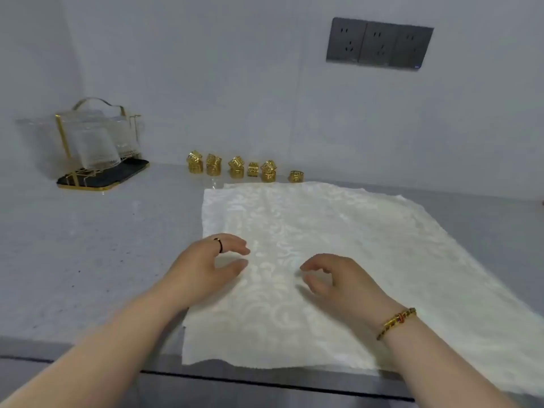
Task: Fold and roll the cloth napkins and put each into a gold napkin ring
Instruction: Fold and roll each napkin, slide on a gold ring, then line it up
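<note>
A cream patterned cloth napkin [338, 231] lies spread flat on the grey counter, its near edge hanging slightly over the counter's front. My left hand [206, 266] hovers over the napkin's left part, fingers loosely curved, holding nothing; it wears a dark ring. My right hand [335, 278] is over the napkin's middle, fingers loosely curled, nothing in it; a gold bracelet is on that wrist. Several gold napkin rings [235, 167] stand in a row along the wall behind the napkin, some stacked in twos.
A gold wire rack with upturned glasses [97, 145] stands on a black tray at the back left. Dark wall sockets [379, 44] are above right. The grey counter [88, 260] stretches left of the napkin; its front edge runs just below my forearms.
</note>
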